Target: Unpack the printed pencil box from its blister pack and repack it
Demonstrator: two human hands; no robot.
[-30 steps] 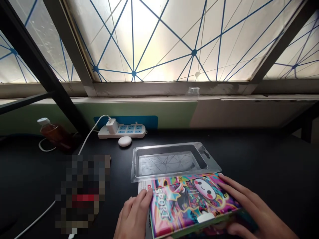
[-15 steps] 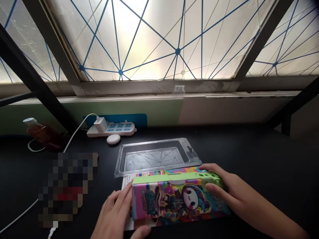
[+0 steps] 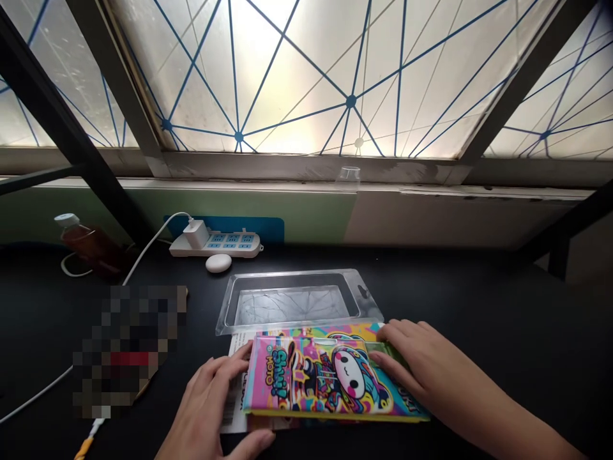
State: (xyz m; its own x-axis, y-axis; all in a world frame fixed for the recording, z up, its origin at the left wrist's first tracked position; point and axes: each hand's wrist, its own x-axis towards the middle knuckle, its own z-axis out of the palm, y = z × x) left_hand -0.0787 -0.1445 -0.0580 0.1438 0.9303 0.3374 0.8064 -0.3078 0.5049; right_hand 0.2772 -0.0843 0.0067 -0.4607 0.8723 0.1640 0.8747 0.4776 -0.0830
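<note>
A colourful cartoon-printed pencil case (image 3: 316, 380) lies flat on the black table (image 3: 479, 300), its printed face up. My left hand (image 3: 211, 409) clasps its left end, fingers on the edge and thumb underneath. My right hand (image 3: 421, 370) rests on its right end, fingers curled over the green side. A white printed card (image 3: 237, 396) lies under the case. Just behind it sits a clear plastic blister tray (image 3: 297, 300).
At the back left are a white power strip (image 3: 218, 244) with a charger plugged in, a small white oval case (image 3: 218, 262) and a bottle of brown liquid (image 3: 89, 246). A white cable (image 3: 33, 399) runs along the left. A blurred patch covers something at left.
The pencil case stood on its long edge half a second ago; it has been turned over and laid flat, with the other printed face up. Both hands stayed on its ends.
</note>
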